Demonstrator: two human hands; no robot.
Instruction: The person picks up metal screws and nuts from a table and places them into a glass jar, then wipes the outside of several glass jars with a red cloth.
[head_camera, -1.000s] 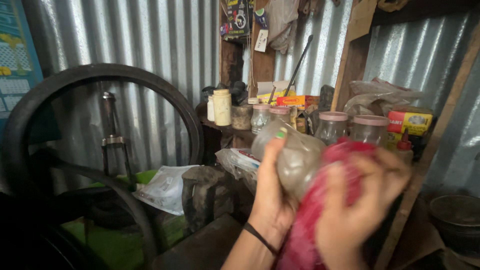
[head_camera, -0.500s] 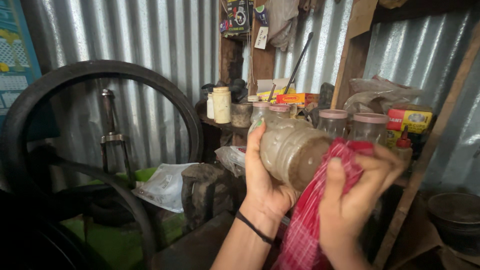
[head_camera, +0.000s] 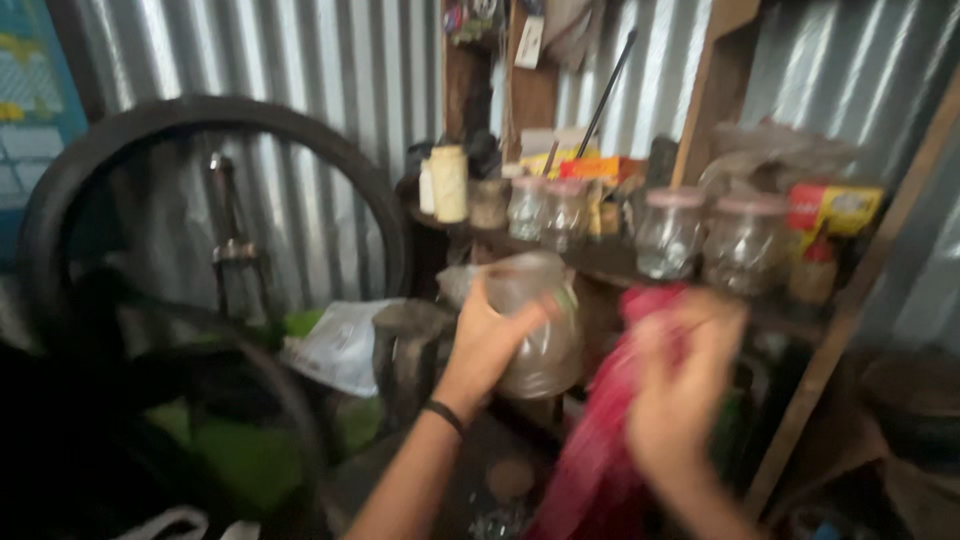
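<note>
My left hand (head_camera: 487, 338) grips a clear, dusty glass jar (head_camera: 540, 320), holding it upright in front of a wooden shelf (head_camera: 610, 262). My right hand (head_camera: 680, 385) is beside the jar and apart from it, closed on a red cloth (head_camera: 600, 450) that hangs down below it. A dark band circles my left wrist. The picture is blurred by motion.
Several glass jars (head_camera: 670, 232) stand in a row on the shelf, with a pale cylinder (head_camera: 449, 183), a red box (head_camera: 832, 208) and small boxes. A bicycle tyre (head_camera: 200, 120) leans against the corrugated metal wall on the left. A wooden post (head_camera: 850, 320) rises at the right.
The jar has turned from lying tilted against the cloth to upright and moved left and down. My right hand with the cloth has come off the jar.
</note>
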